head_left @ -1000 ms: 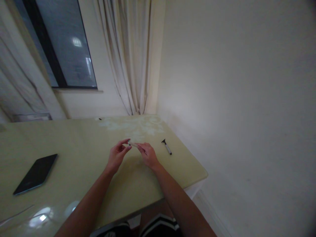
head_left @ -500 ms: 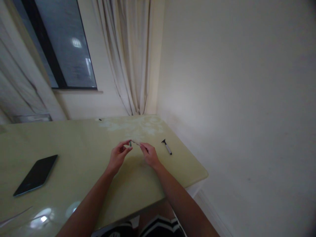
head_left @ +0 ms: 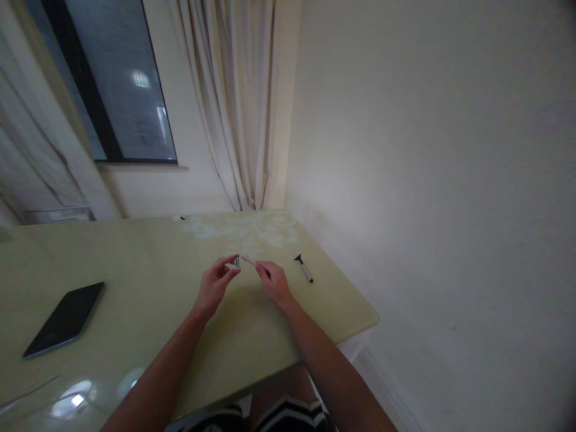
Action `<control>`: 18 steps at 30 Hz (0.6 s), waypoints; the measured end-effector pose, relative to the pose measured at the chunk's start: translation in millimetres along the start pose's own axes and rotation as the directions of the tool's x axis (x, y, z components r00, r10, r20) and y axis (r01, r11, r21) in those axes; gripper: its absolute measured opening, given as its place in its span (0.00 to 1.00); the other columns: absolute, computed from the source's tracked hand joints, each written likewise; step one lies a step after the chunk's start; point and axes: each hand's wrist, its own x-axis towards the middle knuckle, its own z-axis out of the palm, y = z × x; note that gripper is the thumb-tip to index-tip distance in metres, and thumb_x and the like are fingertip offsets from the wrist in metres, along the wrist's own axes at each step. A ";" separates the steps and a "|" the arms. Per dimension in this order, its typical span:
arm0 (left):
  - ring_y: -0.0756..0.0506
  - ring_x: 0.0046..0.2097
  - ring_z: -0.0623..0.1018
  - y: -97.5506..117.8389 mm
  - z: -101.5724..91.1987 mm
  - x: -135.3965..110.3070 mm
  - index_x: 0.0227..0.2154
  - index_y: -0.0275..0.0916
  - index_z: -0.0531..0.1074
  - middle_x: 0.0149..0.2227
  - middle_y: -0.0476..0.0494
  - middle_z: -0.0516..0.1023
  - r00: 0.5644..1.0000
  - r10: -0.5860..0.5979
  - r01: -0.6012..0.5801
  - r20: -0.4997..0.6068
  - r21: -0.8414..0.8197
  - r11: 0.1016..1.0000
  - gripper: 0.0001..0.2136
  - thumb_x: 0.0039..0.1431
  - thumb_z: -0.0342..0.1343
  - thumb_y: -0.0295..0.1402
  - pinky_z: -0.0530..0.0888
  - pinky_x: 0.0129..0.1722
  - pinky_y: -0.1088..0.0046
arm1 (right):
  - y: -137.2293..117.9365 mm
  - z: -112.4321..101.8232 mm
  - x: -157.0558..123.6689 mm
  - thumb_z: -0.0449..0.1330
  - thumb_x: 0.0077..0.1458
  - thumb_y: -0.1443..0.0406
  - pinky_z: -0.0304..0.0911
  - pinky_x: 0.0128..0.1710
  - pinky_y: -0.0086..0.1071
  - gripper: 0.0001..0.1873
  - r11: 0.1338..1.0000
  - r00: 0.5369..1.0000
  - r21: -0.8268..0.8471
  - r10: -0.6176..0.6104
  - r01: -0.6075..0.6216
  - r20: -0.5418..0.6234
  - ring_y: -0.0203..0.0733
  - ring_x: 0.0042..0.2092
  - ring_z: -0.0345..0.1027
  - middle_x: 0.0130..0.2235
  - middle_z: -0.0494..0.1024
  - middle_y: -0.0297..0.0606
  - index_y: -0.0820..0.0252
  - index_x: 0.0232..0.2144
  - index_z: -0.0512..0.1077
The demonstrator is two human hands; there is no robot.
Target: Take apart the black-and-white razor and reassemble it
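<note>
Hovering just above the pale green table (head_left: pixel 148 264), the left hand (head_left: pixel 215 285) pinches a small dark piece (head_left: pixel 237 261) between thumb and fingertips, while the right hand (head_left: pixel 272 282) grips a pale slender stick (head_left: pixel 248 260) whose near end is buried in its curled fingers. The two things sit just beside each other in the gap between the hands; whether they touch is too small and dim to tell, as is what they actually are. A black-capped pen (head_left: pixel 305 268) lies on the table near the right hand. A dark tablet (head_left: pixel 65 318) rests well off to the left. The person's lap is cut off at the bottom edge.
</note>
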 end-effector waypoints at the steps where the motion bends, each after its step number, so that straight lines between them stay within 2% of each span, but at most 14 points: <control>1: 0.52 0.27 0.64 0.6 0.0 -0.1 0.49 0.38 0.80 0.29 0.51 0.71 1.000 0.001 -0.001 0.000 0.002 1.000 0.25 0.51 0.68 0.47 0.62 0.26 0.76 | -0.3 -0.2 -0.1 0.53 0.69 0.50 0.68 0.44 0.35 0.23 1.000 1.000 0.005 -0.011 0.011 0.015 0.45 0.41 0.75 0.40 0.83 0.44 0.58 0.46 0.82; 5: 0.52 0.26 0.64 0.1 1.0 -1.2 0.49 0.39 0.81 0.32 0.50 0.73 1.000 0.011 -0.011 0.026 0.015 1.000 0.24 0.51 0.68 0.46 0.62 0.25 0.76 | -2.6 -2.2 -0.9 0.52 0.70 0.51 0.67 0.43 0.34 0.23 0.998 0.995 0.051 -0.037 0.032 0.097 0.43 0.40 0.74 0.39 0.83 0.42 0.57 0.46 0.82; 9: 0.53 0.26 0.64 -4.4 2.8 -1.3 0.46 0.39 0.81 0.33 0.49 0.74 0.999 0.023 -0.024 0.036 0.020 1.000 0.22 0.50 0.69 0.46 0.63 0.26 0.76 | -1.8 -6.8 0.2 0.52 0.70 0.50 0.65 0.41 0.34 0.25 1.000 0.998 -0.012 -0.026 0.027 0.062 0.43 0.38 0.72 0.36 0.81 0.42 0.58 0.43 0.83; 13: 0.53 0.26 0.64 -4.0 2.7 -0.8 0.47 0.40 0.81 0.34 0.48 0.75 0.999 0.024 -0.025 0.036 0.024 0.999 0.23 0.51 0.68 0.46 0.62 0.25 0.76 | -0.1 -9.0 1.0 0.52 0.70 0.49 0.63 0.37 0.32 0.25 0.999 0.995 -0.010 -0.052 0.053 0.091 0.41 0.34 0.69 0.31 0.78 0.39 0.57 0.42 0.83; 18: 0.52 0.26 0.64 -1.1 1.4 -1.7 0.49 0.39 0.80 0.30 0.50 0.73 1.000 0.013 -0.013 0.019 0.030 0.999 0.23 0.52 0.67 0.46 0.62 0.26 0.76 | 0.1 -9.1 0.7 0.52 0.70 0.49 0.62 0.36 0.32 0.26 0.999 0.999 -0.033 -0.039 0.040 0.035 0.41 0.33 0.67 0.29 0.76 0.39 0.59 0.41 0.83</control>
